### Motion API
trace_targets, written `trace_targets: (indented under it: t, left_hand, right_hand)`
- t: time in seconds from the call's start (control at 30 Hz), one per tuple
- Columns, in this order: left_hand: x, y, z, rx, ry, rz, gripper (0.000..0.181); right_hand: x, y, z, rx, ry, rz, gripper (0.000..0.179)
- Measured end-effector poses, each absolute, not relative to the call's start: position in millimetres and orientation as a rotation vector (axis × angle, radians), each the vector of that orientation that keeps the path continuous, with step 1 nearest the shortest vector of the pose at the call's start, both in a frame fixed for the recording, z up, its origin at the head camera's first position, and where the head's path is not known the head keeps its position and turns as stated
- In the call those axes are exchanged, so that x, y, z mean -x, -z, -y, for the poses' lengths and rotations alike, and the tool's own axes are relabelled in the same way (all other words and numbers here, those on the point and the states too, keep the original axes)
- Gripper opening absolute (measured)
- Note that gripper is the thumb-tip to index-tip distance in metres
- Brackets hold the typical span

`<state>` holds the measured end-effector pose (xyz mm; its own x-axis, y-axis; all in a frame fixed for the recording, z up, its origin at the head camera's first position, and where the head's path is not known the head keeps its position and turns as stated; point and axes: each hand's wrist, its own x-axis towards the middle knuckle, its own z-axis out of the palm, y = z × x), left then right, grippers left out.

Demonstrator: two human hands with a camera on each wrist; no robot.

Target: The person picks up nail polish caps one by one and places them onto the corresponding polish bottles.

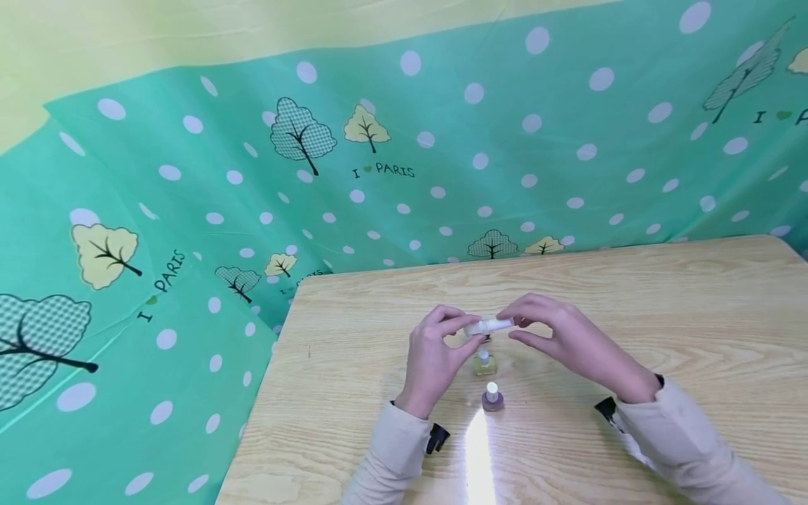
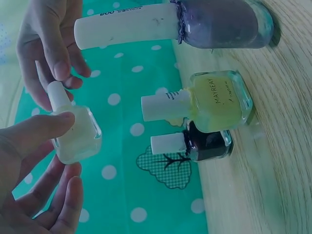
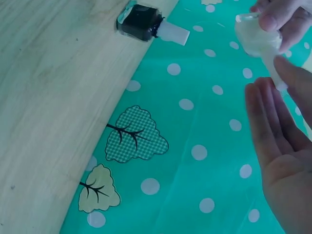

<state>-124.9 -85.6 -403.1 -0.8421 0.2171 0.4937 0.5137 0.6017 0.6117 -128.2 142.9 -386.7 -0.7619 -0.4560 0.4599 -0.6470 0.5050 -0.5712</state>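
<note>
My left hand (image 1: 435, 354) pinches a nail polish bottle (image 2: 78, 134) with milky white polish between thumb and fingers, above the table. The bottle is tilted sideways, its white cap (image 3: 273, 70) towards my right hand (image 1: 555, 333). The right hand's fingers are fairly straight around the cap's end, with the thumb apart from it in the head view. Below stand a purple polish bottle (image 1: 492, 398), a yellow one (image 1: 485, 363) and a dark one (image 2: 209, 144), all with white caps. In the head view the hands and held bottle mostly hide the dark one.
The bottles stand in a row on a light wood-grain table (image 1: 631, 301). Behind and to the left hangs a green cloth (image 1: 391, 140) with white dots and printed trees. Light glares off the table (image 1: 478, 456) near the front.
</note>
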Motion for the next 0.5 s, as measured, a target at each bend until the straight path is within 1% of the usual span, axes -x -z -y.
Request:
trace_targets:
  t: [0.27, 0.5]
  left_hand:
    - [121.7, 402.1, 86.4, 0.612, 1.090, 2.450, 0.024]
    - [121.2, 402.6, 86.8, 0.631, 1.066, 2.399, 0.025]
  right_hand:
    - [128.6, 389.8, -137.8, -0.922, -1.098, 2.445, 0.027]
    - [129.4, 391.7, -134.3, -0.875, -0.984, 2.478, 0.015]
